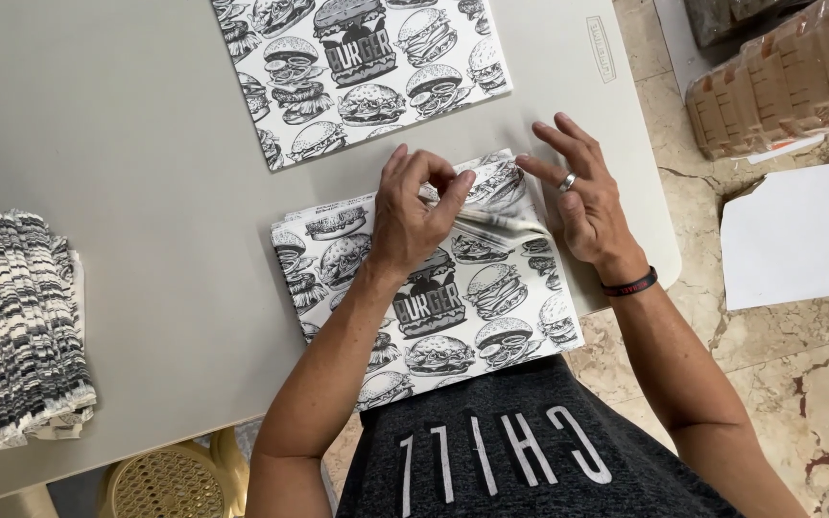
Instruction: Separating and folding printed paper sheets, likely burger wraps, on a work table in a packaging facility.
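A stack of white paper sheets printed with black burger drawings (472,307) lies at the near edge of a grey table (146,144). My left hand (414,211) rests on the stack and pinches the far edge of the top sheet, which is folded up toward me. My right hand (582,197), with a ring and a dark wristband, has its fingers spread and presses the folded edge (506,223) near the stack's far right corner.
A second printed sheet (357,67) lies flat farther back on the table. A pile of folded printed papers (11,326) sits at the left edge. On the marble floor to the right are white sheets (789,235) and wrapped brown packs (779,82). A yellow stool (170,480) stands under the table.
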